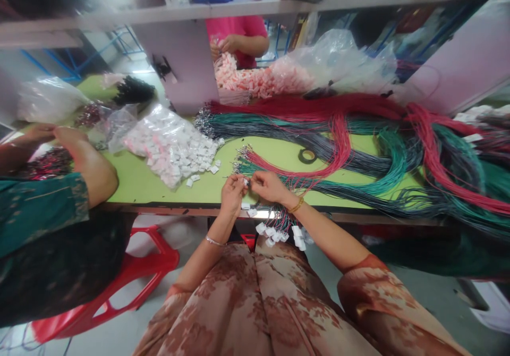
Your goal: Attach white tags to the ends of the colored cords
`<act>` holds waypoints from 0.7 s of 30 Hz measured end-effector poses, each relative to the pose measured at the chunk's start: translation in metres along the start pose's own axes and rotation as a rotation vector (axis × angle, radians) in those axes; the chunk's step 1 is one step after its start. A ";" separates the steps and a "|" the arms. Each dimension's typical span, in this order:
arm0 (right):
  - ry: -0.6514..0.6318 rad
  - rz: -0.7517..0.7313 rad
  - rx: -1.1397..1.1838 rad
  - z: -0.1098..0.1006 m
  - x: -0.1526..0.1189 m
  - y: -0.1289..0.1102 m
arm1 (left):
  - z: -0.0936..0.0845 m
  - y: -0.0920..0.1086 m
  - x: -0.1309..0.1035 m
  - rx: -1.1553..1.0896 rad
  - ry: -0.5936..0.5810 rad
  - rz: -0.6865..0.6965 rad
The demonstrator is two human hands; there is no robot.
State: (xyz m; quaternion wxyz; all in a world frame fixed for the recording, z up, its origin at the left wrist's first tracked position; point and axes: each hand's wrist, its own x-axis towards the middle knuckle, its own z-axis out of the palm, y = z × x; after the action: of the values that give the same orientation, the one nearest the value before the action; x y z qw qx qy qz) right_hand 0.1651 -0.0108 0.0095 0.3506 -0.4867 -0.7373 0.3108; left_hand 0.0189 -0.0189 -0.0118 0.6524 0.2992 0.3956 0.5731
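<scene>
A floral-print garment (pixel 247 308) fronts the tabletop (pixel 139 183); the left hand (pixel 233 192) pinches a white connector (pixel 245 181) in its fingers; whether the right hand (pixel 269 187) grips anything, I cannot tell.

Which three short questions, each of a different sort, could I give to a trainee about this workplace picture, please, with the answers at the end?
1. True or false: the roll of black tape lies on the green tabletop, touched by neither the left hand nor the right hand.

2. Choose one. What is worn on the right wrist?
A) a black watch
B) a gold-coloured bangle
C) a white glove

3. Fill in the missing word: the plastic stool at the left of the picture is ____ in colour.

Key: 1. True. 2. B. 3. Red.
</scene>
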 end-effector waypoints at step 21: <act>0.038 0.019 0.131 0.003 -0.004 0.009 | 0.001 -0.004 0.000 0.001 -0.025 0.037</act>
State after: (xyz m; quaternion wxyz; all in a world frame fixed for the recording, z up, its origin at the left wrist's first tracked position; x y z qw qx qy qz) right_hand 0.1688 -0.0117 -0.0003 0.3928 -0.4754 -0.7039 0.3524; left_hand 0.0219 -0.0194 -0.0151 0.6464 0.3138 0.3820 0.5812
